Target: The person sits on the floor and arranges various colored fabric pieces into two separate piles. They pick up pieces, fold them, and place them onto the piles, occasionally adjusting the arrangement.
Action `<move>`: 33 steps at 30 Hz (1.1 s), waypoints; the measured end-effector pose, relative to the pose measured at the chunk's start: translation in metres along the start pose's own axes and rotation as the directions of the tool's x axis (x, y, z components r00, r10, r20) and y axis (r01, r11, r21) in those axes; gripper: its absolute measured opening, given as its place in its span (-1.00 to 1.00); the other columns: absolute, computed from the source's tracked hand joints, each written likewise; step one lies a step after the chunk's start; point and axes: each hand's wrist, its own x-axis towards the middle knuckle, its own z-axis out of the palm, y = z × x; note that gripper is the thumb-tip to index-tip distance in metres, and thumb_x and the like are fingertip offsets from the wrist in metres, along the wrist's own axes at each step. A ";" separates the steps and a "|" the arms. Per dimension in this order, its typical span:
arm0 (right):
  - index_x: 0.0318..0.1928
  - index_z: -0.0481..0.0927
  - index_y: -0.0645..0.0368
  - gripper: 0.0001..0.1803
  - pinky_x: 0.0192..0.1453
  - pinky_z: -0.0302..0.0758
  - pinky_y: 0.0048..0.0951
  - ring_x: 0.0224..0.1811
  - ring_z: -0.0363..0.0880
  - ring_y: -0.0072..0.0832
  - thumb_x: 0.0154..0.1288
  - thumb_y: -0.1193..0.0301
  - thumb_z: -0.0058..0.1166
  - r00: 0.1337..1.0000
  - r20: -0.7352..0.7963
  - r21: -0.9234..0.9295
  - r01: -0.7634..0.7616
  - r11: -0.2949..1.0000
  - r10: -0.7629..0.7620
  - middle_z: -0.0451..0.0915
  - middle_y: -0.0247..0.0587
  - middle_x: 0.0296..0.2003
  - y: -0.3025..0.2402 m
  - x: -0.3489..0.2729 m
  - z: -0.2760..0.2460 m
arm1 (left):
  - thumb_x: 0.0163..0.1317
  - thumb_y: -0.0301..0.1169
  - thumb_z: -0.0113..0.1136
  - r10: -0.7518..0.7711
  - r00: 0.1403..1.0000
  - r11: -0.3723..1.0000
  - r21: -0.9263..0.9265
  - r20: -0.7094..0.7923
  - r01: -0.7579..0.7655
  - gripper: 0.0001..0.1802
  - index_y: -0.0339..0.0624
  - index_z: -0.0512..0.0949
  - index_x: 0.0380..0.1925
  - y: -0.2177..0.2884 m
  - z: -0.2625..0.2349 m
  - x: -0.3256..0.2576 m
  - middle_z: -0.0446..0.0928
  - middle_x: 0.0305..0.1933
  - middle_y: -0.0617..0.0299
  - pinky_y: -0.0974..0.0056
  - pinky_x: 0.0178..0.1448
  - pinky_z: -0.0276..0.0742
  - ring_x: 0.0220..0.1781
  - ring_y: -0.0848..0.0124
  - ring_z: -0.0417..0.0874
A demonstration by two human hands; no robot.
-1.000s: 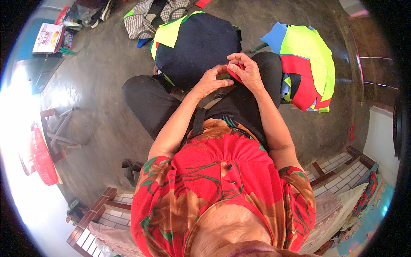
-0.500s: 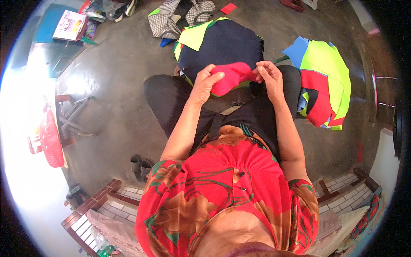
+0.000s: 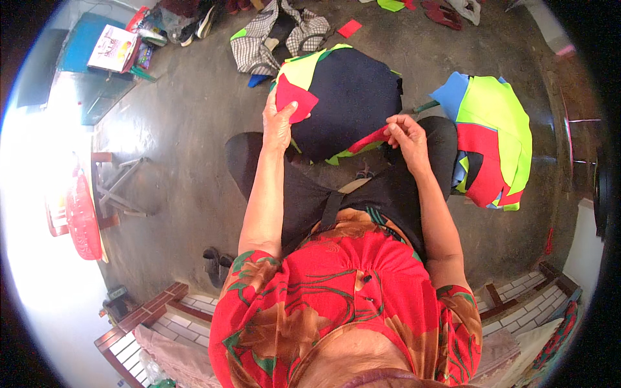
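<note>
Over the left edge of a dark navy cloth (image 3: pixel 352 97), my left hand (image 3: pixel 278 126) grips a red cloth piece (image 3: pixel 296 100) between thumb and fingers. My right hand (image 3: pixel 407 136) pinches the end of a narrow red cloth strip (image 3: pixel 370 140) at the near right edge of the navy cloth. A gap separates the two red pieces. The navy cloth lies spread in front of my crossed legs, with lime-green cloth (image 3: pixel 299 69) showing under its rim. What supports it is hidden.
At my right stands a heap of lime, red, blue and black cloth pieces (image 3: pixel 495 113). Checked cloth (image 3: pixel 255 52) and a small red scrap (image 3: pixel 350 28) lie on the floor ahead. A stool (image 3: pixel 119 184) and a red plastic item (image 3: pixel 81 216) are on the left.
The red cloth stretched between both hands has become two separate pieces. My left hand has moved left with the larger one; my right hand, slightly lower, keeps the narrow strip.
</note>
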 end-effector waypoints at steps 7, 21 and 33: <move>-0.15 0.51 0.19 -0.84 -0.42 0.36 -0.66 -0.50 0.41 -0.72 0.36 0.38 0.02 0.998 0.038 0.051 -0.044 0.998 0.042 0.54 -0.41 -0.43 -0.001 0.001 0.001 | 0.14 -0.61 0.07 0.036 0.976 0.999 -0.014 0.215 -0.033 -0.31 -0.22 0.13 0.31 0.008 0.053 0.070 0.44 0.07 0.02 0.11 -0.24 0.69 0.00 0.16 0.59; -0.14 0.52 0.20 -0.84 -0.39 0.38 -0.62 -0.48 0.41 -0.69 0.34 0.40 0.02 0.992 0.042 0.004 -0.120 0.993 0.119 0.53 -0.39 -0.43 -0.002 0.004 0.002 | 0.12 -0.65 0.12 -0.019 0.983 0.793 0.596 -0.184 0.127 -0.35 -0.28 0.18 0.25 -0.071 0.032 0.071 0.45 0.09 -0.07 0.28 -0.17 0.57 -0.18 0.29 0.64; -0.20 0.55 0.24 -0.87 -0.39 0.48 -0.61 -0.45 0.50 -0.68 0.28 0.47 0.05 0.998 0.039 0.001 -0.043 0.999 0.042 0.56 -0.38 -0.41 0.006 0.005 0.003 | -0.02 -0.43 0.30 0.181 0.870 0.124 0.867 0.458 -0.483 -0.57 -0.12 0.51 -0.07 -0.100 0.031 0.002 0.39 0.23 0.07 0.01 0.32 0.17 0.35 0.11 0.28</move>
